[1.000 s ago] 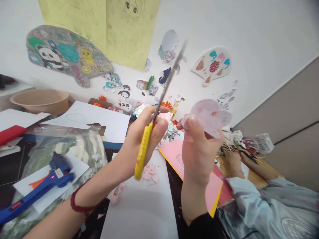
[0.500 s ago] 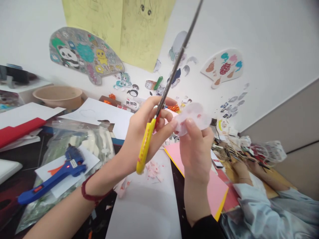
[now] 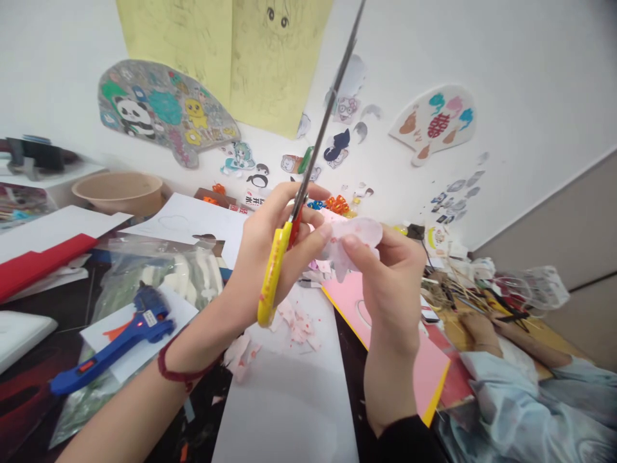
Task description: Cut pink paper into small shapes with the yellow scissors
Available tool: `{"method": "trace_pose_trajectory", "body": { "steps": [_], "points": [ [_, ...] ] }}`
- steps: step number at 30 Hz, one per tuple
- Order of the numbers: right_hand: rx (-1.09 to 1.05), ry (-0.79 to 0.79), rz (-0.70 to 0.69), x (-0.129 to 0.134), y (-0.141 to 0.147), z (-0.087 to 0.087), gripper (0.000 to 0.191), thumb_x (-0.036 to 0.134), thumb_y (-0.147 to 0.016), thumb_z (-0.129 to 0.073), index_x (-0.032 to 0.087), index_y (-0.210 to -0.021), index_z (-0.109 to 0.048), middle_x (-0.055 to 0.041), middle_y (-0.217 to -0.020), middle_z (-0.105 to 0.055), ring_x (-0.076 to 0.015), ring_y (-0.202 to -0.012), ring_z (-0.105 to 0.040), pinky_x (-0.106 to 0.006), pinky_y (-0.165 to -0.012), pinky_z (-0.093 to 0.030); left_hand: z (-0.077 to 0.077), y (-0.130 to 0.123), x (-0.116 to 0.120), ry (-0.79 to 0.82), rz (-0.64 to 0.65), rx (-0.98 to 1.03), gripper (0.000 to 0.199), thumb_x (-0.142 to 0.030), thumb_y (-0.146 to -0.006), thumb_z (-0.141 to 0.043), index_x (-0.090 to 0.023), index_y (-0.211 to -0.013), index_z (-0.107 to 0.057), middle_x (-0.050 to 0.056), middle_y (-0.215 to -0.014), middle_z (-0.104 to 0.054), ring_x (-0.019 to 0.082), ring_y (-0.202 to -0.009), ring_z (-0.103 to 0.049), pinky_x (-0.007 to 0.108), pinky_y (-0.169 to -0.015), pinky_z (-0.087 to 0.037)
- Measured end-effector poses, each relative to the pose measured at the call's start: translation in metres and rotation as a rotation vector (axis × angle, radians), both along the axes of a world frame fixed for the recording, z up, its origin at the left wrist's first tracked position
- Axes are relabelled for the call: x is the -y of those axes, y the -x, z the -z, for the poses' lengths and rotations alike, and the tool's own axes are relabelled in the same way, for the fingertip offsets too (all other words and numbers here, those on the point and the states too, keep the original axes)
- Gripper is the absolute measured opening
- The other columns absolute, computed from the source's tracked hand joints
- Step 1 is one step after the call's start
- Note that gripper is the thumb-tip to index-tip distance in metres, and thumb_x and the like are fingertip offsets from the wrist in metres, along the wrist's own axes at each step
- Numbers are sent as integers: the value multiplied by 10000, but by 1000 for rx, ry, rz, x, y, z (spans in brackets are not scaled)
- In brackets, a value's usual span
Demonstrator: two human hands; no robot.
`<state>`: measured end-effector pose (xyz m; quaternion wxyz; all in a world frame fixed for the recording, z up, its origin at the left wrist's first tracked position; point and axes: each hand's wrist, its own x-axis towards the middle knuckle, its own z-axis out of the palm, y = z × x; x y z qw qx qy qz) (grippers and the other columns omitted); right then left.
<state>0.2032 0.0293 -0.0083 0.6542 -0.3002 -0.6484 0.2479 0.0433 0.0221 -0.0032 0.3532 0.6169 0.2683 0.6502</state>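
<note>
In the head view a pair of scissors [image 3: 274, 275] with yellow and red handles hangs on my left hand [image 3: 260, 244], the long blades pointing up and away. The fingertips of that same hand also pinch the left side of a thin, pale pink cut-out [image 3: 359, 230] with red spots. Its right side is held between thumb and fingers of my right hand [image 3: 394, 289]. Whether it is paper or cloth I cannot tell. Below the hands, spotted pink scraps [image 3: 297, 326] lie on a long white sheet [image 3: 289, 411].
A blue glue gun [image 3: 118, 344] rests on the left over a plastic bag [image 3: 113, 273]. Behind it are white paper [image 3: 187, 222] and a beige bowl [image 3: 118, 191]. Pink sheets [image 3: 429, 366] lie right, beside another person's hands [image 3: 482, 331]. Decorated cut-outs [image 3: 166, 112] hang on the wall.
The pink cut-out has been turned and lowered a little, its lower part now hanging down between the hands. My right hand has shifted its grip. The scissors remain in my left hand.
</note>
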Motion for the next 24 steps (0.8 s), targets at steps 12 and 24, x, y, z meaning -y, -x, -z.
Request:
{"method": "trace_pose_trajectory", "body": {
  "steps": [12,24],
  "points": [
    [-175,-236,230,-2,-6,-5,73,218,-802,-799,243,-745,-761,36,-695,-695,-138,-674,-643,-284,-628,-531,7,1,0,-449,-500,-625,481,-517,-972,-618,-179,-1310,-563,120,-1037,-653,309,-933,-571,452,-811,-451],
    [-67,-408,209,-2,-10,-6,174,117,-788,-786,272,-865,-802,25,-766,-748,-142,-697,-665,-299,-615,-538,9,-4,2,-486,-535,-677,389,-429,-980,-634,-181,-1274,-581,65,-886,-607,265,-826,-531,390,-749,-414]
  ]
}}
